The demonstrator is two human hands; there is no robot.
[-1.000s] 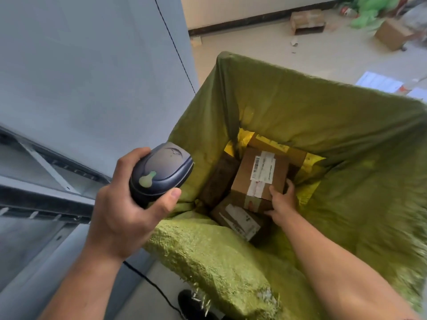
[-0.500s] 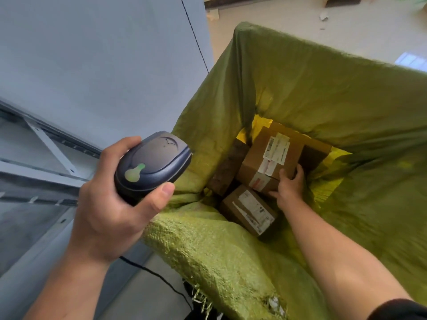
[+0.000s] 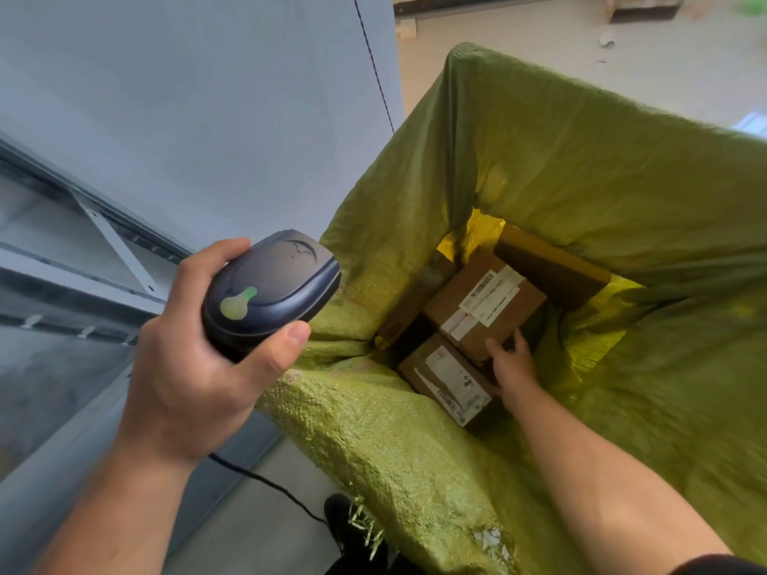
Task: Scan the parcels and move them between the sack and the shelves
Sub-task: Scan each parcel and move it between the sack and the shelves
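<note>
The sack (image 3: 415, 450) is a coarse woven yellow-green. Inside it, plain brown cardboard parcels (image 3: 485, 309) carry white labels printed with black barcodes. The scanner (image 3: 269, 284) is dark navy with a pale green patch. The shelves (image 3: 83, 263) are grey.

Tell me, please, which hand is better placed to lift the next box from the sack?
Right: the right hand is down inside the sack, gripping the corner of the top labelled box. The left hand is outside, holding the scanner.
</note>
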